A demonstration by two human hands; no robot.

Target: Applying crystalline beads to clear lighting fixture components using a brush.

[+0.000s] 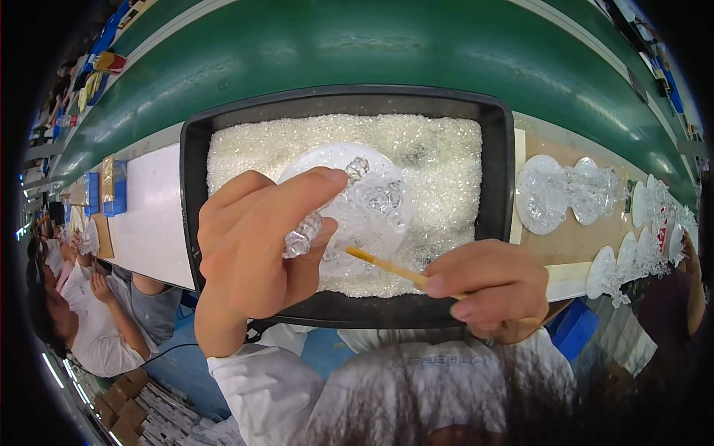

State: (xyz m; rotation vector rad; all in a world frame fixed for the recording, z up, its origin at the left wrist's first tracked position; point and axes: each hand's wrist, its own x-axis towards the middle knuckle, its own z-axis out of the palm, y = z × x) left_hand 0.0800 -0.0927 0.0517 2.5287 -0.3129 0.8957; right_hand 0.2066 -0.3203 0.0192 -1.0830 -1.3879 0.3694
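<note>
My left hand [260,241] is closed around a clear, shiny figurine [381,195] above the tray. Knobbly transparent parts stick out between its fingers, and a round white disc [301,157] lies behind them. The palm side of the grip is hidden. In my right hand [491,286], pinched between thumb and fingers, is a thin wooden stick [398,271] with a yellowish tip. That tip points left, close to the figurine's lower edge; whether it touches cannot be made out. Beneath both hands is a black tray [497,178] filled with glittering clear granules [446,186].
Right of the tray, clear figurines with white discs [539,195] lie on a brown board [569,244]; several more stand farther right. A green belt [357,56] runs behind. At left are a white tabletop [155,204], blue bins [115,195] and a seated co-worker [104,320].
</note>
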